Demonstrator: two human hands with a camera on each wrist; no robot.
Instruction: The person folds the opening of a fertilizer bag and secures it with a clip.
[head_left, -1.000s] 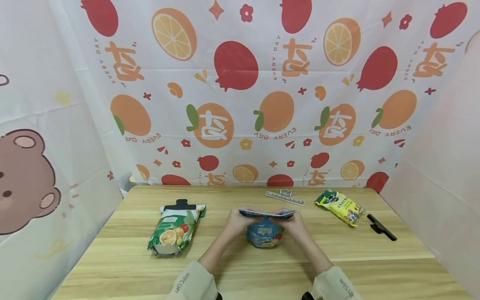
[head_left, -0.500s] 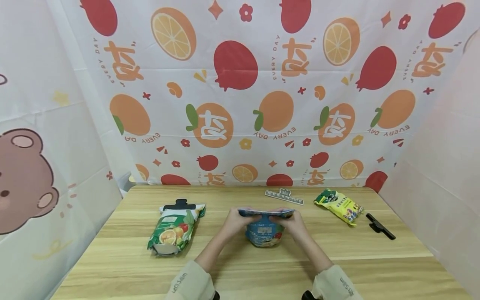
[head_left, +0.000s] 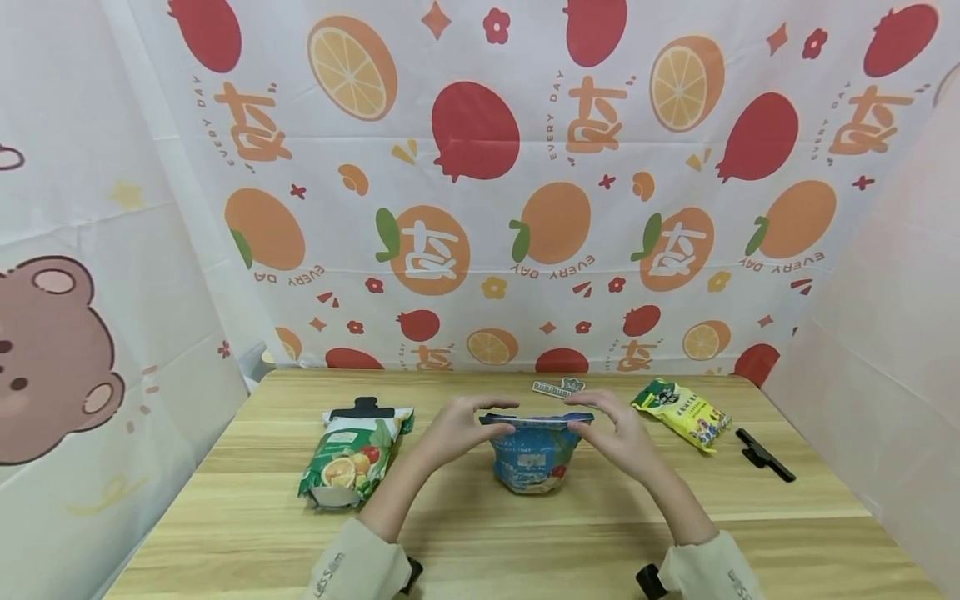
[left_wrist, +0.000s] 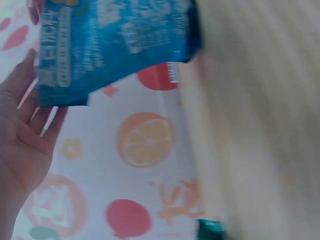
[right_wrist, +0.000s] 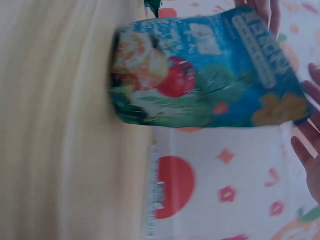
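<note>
A blue food bag point(head_left: 531, 460) with fruit printed on it stands upright mid-table, its top edge spread wide. My left hand point(head_left: 454, 432) is at the bag's left top corner, thumb and fingers apart. At the opposite corner, my right hand point(head_left: 621, 435) has its thumb and fingers likewise spread. Neither hand grips the bag; whether a fingertip still touches it I cannot tell. In the left wrist view, the left hand point(left_wrist: 27, 135) has its fingers behind the edge of the bag point(left_wrist: 110, 50). The right wrist view shows the bag's fruit print point(right_wrist: 175, 77) and the right fingers point(right_wrist: 307, 137) near its corner.
A green fruit-print bag point(head_left: 348, 462) with a black clip point(head_left: 364, 407) across its top lies left. A white ruler-like clip point(head_left: 555, 388) lies behind the blue bag, partly hidden by the right hand. A yellow packet point(head_left: 684, 414) and another black clip point(head_left: 765, 456) lie right.
Both hands held the blue bag's folded top before. They have now let go and moved apart, left and right. The bag's top stands visible between them.
</note>
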